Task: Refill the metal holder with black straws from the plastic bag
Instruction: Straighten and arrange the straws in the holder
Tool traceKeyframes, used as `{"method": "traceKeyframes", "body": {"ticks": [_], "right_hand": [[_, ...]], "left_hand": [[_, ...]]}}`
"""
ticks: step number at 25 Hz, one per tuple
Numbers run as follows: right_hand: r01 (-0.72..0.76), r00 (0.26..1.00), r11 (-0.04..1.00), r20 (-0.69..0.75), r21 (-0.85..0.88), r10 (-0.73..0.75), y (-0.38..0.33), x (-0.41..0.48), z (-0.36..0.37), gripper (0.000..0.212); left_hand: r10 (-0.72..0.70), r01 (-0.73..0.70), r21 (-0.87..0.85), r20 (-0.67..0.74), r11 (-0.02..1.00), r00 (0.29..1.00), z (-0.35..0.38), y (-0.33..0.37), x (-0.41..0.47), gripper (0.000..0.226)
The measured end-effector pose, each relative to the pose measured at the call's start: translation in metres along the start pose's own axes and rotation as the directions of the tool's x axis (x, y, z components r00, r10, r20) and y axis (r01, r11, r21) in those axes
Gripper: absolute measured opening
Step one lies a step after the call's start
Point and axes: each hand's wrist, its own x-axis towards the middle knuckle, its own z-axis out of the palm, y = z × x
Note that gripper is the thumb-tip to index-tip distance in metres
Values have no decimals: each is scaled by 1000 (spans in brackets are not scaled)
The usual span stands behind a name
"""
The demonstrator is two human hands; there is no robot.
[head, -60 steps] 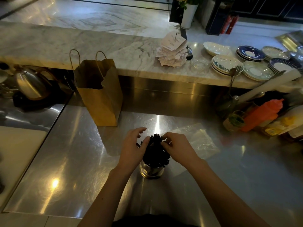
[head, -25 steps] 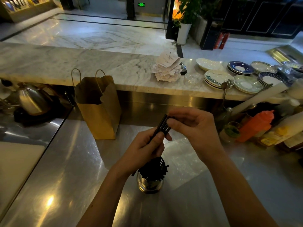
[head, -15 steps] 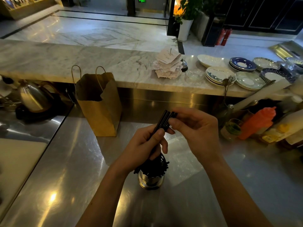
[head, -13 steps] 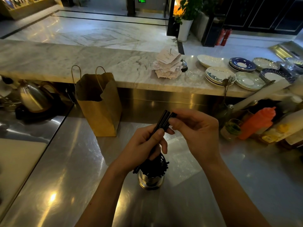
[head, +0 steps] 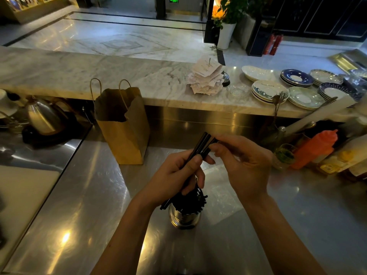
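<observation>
Dim light leaves warm glints on the steel counter [head: 83, 205]. Behind it runs a raised marble counter [head: 79, 76], and past that a polished marble floor [head: 119, 36] with dark inlaid lines, a potted plant [head: 226, 34], dark panelling [head: 321, 16] and a green exit sign [head: 174, 0].

Black straws [head: 202, 144], shiny silver holder [head: 184, 220], brown paper bag [head: 127, 139], orange bottle [head: 315, 148], white-grey veined marble counter [head: 99, 76].

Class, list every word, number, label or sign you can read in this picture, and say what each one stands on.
Green sign over the far doorway: lit characters, too blurred to read.
Receipts on the marble counter: print too small.
Yellow bottle label at the right: blurred.
No text can be quoted.
</observation>
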Motion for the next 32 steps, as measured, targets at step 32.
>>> {"method": "traceKeyframes", "body": {"ticks": [32], "right_hand": [[-515,741,545,23,662,672,26,27,-40,16]], "left_hand": [[-77,8,-161,-425,987,902,-22,-11,-3,33]]}}
